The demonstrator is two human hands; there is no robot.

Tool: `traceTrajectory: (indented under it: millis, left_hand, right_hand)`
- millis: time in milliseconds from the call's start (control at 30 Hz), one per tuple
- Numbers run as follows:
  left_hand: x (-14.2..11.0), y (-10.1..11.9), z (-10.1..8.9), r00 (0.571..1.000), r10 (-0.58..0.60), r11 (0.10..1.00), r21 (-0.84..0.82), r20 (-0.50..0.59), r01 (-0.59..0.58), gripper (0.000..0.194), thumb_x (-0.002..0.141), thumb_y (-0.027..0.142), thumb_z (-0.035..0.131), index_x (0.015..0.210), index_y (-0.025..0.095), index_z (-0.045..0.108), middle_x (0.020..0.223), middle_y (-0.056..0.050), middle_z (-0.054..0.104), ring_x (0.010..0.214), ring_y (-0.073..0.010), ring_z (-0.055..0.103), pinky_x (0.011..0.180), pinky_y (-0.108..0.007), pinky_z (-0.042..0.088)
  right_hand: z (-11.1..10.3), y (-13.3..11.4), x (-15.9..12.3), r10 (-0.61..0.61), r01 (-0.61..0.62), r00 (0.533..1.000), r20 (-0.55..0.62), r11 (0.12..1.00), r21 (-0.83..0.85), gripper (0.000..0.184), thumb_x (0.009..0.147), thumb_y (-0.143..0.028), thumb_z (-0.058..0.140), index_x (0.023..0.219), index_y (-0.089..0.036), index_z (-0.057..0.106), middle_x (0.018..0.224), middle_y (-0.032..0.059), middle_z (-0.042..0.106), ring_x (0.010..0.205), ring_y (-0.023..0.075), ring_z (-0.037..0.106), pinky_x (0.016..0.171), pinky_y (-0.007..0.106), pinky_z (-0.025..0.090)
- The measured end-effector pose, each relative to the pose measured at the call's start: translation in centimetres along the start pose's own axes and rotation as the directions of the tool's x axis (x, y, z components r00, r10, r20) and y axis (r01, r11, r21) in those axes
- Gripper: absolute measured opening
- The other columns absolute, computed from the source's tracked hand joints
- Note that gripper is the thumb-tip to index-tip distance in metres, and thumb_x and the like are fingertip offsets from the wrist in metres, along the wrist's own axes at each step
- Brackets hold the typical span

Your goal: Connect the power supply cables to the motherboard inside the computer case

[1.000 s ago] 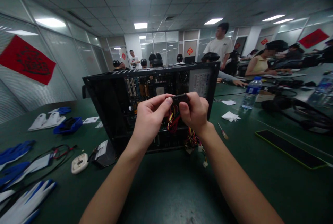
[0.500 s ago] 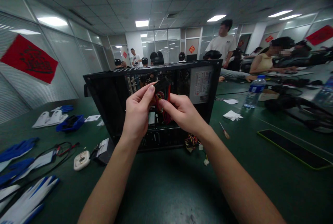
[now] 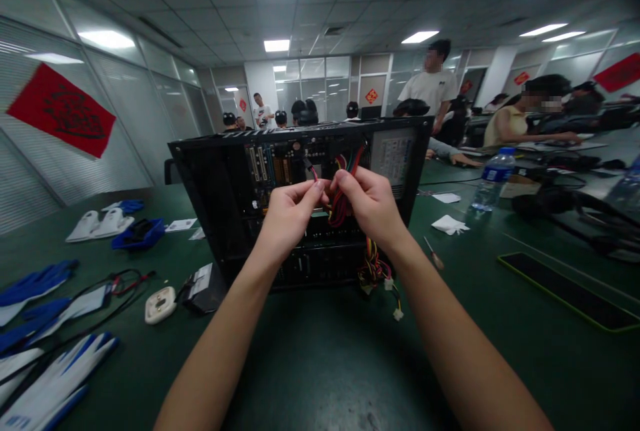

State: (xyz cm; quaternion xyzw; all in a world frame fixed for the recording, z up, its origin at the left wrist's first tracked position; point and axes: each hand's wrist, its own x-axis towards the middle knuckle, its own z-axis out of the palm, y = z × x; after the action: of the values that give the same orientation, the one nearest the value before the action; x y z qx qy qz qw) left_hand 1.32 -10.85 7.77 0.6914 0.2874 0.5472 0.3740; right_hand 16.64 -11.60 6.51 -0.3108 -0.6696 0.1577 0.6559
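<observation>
A black computer case (image 3: 200,197) stands on the green table with its side open towards me. Inside it show a motherboard (image 3: 280,164) with slots and, at the upper right, a power supply (image 3: 393,157). In front of the board, my left hand (image 3: 293,214) pinches a thin red-and-black cable (image 3: 315,173) that has a small dark connector at its end. My right hand (image 3: 370,201) is closed around a bundle of coloured cables (image 3: 341,209), close beside the left fingertips. More cables (image 3: 371,267) with white plugs hang out at the case's lower right.
Blue-and-white gloves (image 3: 55,384), a white square object (image 3: 161,305), a small black box (image 3: 205,289) and a blue tray (image 3: 137,236) lie to the left. To the right are a screwdriver (image 3: 434,254), crumpled tissue (image 3: 450,224), a water bottle (image 3: 494,181) and a green-edged black slab (image 3: 565,291). Several people sit or stand beyond.
Both hands have moved right. My left hand has come away from a dark piece at the board and now pinches a thin cable; the right still grips the bundle.
</observation>
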Motion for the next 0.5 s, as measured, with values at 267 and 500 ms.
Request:
traceTrajectory:
  millis: [267, 500]
  left_hand:
    - [2.8, -5.9, -1.6, 0.995, -0.074, 0.973, 0.213, -0.071, 0.088, 0.035, 0.083, 0.044, 0.062, 0.066, 0.014, 0.069, 0.067, -0.004, 0.068, 0.066, -0.0173, 0.06, 0.065, -0.026, 0.045]
    - [3.6, -10.1, -2.7, 0.935, -0.339, 0.686, 0.707, 0.103, 0.171, 0.036, 0.088, 0.029, 0.052, 0.059, 0.015, 0.068, 0.06, -0.003, 0.067, 0.061, -0.0166, 0.059, 0.06, -0.025, 0.036]
  right_hand:
    - [3.4, 4.2, -0.5, 0.281, -0.288, 0.957, -0.065, 0.947, -0.142, 0.031, 0.097, -0.038, 0.055, 0.076, -0.016, 0.062, 0.058, -0.0016, 0.055, 0.051, 0.0108, 0.051, 0.048, 0.021, 0.034]
    - [3.3, 8.1, -0.8, 0.728, -0.729, 0.66, 0.185, 0.68, -0.075, 0.039, 0.1, -0.023, 0.05, 0.062, -0.016, 0.053, 0.051, -0.0031, 0.051, 0.038, 0.0068, 0.048, 0.038, 0.019, 0.026]
